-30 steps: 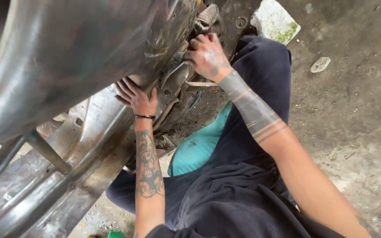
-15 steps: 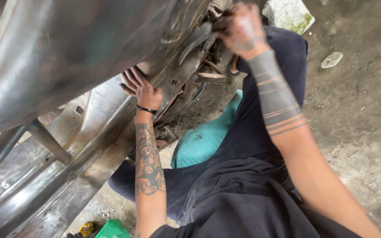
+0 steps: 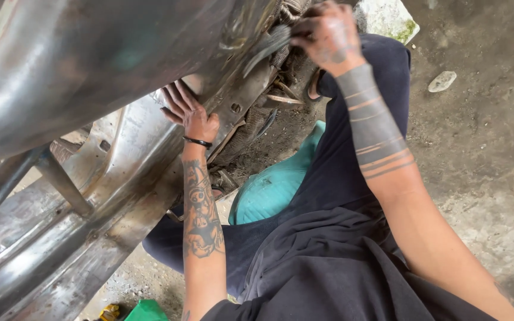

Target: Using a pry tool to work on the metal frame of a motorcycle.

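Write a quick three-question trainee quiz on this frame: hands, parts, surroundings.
1. True or false: the left hand rests flat with fingers spread on the metal frame.
2. What is the right hand closed around? A) curved metal lever B) green container C) stone
3. What colour is the cushion under the person's legs?

Key: 1 true; 2 A; 3 teal.

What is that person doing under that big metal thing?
A person sits on the dirt ground, working on a big, worn metal frame. The left hand presses flat against the metal. The right hand grips a curved metal tool up near some grimy parts. A teal cushion lies between the legs.
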